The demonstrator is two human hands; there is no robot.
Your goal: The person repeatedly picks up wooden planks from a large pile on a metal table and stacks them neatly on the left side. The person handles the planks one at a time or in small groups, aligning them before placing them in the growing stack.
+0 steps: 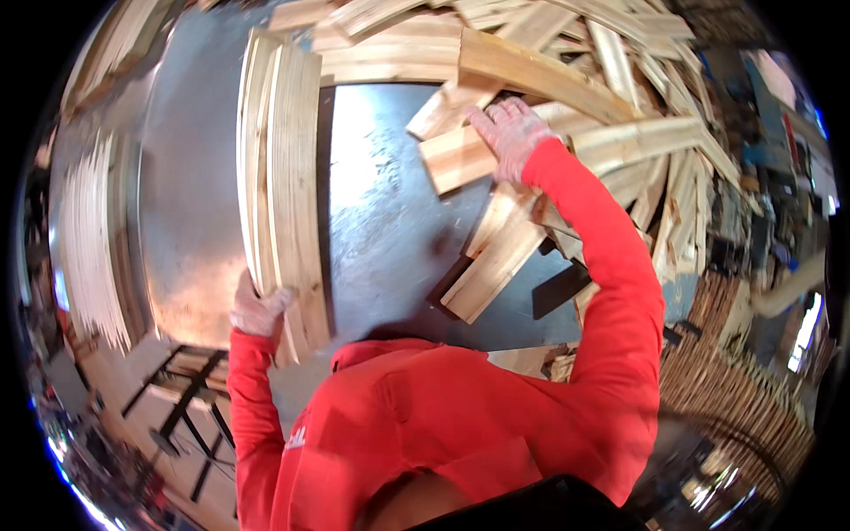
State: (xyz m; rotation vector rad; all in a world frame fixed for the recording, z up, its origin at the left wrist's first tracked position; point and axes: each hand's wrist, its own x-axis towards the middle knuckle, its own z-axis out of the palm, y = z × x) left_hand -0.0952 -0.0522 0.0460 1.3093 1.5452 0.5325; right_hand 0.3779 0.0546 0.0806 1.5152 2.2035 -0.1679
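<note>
At the left, a stack of long, pale wooden boards lies lengthwise away from me on a metal table. My gloved left hand is closed about the near end of this stack, its thumb on the top side. Farther off to the right, my gloved right hand grips the right part of a wooden board at the edge of a loose pile. Part of that board is hidden beneath the hand. Nearer to me, another short board lies slanted on the tabletop.
A jumbled heap of wooden boards covers the table's right and far side. A thick timber rests across it. Another stack of thin boards stands at the far left, and stacked strips fill the lower right.
</note>
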